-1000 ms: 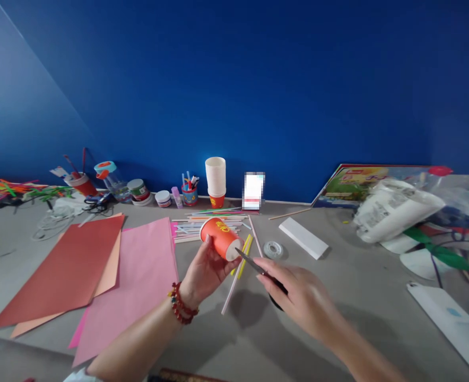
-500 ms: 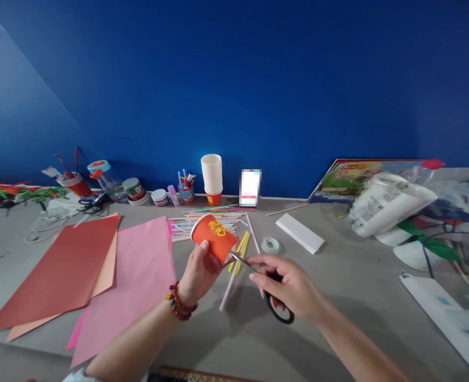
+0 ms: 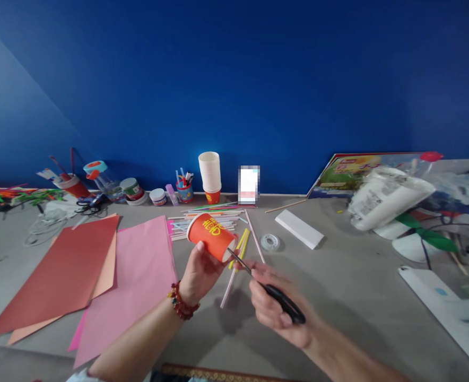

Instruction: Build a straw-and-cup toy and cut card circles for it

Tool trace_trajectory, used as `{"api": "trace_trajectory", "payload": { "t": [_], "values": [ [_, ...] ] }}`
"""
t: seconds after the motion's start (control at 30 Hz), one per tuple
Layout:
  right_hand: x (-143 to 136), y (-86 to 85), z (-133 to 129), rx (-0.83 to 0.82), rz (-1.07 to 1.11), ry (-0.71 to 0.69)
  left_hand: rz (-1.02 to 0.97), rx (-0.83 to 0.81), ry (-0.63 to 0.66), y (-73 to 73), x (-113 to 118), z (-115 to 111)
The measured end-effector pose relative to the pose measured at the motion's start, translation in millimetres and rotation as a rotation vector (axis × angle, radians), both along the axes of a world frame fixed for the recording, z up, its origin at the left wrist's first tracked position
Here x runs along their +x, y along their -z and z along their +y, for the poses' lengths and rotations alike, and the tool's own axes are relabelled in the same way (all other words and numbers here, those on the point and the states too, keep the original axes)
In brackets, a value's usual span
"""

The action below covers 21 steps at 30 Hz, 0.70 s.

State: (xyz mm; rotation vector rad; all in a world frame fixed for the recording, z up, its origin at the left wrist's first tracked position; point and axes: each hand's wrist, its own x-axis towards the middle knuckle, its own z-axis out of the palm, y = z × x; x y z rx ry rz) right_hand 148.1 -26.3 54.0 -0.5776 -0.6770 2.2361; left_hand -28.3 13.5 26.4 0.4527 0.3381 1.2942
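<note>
A red paper cup (image 3: 208, 236) with yellow lettering lies tilted on its side in my left hand (image 3: 202, 270), its base turned toward the right. My fingers wrap under it, with the thumb on its near side. My right hand (image 3: 278, 302) grips the black handles of a pair of scissors (image 3: 284, 302). The metal blades point up and left, their tip meeting the cup's base; whether the tip is through it I cannot tell. Under and behind the cup lie yellow straws (image 3: 243, 249) and a pale pink straw (image 3: 228, 289) on the grey table.
Coloured paper sheets (image 3: 63, 265) lie on the left. Behind the cup are loose straws (image 3: 179, 233), a cup stack (image 3: 209, 172) and a pen holder (image 3: 185, 192). A tape roll (image 3: 270, 242) and folded white paper (image 3: 299, 229) lie right of centre. Plastic-wrapped cups (image 3: 389, 199) crowd the right.
My right hand has rotated, turning the scissors so that the handles now lie edge-on and farther right. The blade tip stays at the cup's base. The cup has turned slightly in my left hand.
</note>
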Motion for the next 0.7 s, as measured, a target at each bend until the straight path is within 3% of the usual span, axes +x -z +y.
{"api": "trace_trajectory", "payload": {
  "t": [0.1, 0.23, 0.3, 0.37, 0.47, 0.57, 0.63, 0.7],
  "values": [
    [8.2, -11.1, 6.8, 0.432, -0.603, 0.1, 0.061, -0.036, -0.018, -3.7, -0.2, 2.3],
    [20.1, -22.9, 13.8, 1.411, -1.401, 0.202, 0.159, -0.109, -0.028, -6.3, -3.1, 5.7],
    [24.2, -26.5, 18.0, 1.836, -1.622, 0.22, 0.198, -0.155, -0.032, -6.0, -5.0, 7.4],
    [26.4, -29.1, 22.7, 2.089, -1.726, 0.185, 0.229, -0.194, -0.034, -4.9, -6.5, 9.0],
    [26.7, -31.3, 27.9, 2.22, -1.778, 0.163, 0.254, -0.242, -0.027, -2.4, -6.7, 10.8],
    [26.4, -31.4, 30.3, 2.194, -1.78, 0.131, 0.256, -0.283, -0.028, -0.9, -4.5, 11.5],
    [27.1, -31.0, 31.9, 2.043, -1.748, 0.087, 0.243, -0.275, -0.039, -1.2, -2.3, 11.3],
    [28.6, -30.8, 35.2, 1.741, -1.632, 0.062, 0.214, -0.241, -0.04, -2.0, -0.3, 10.7]
  ]
}}
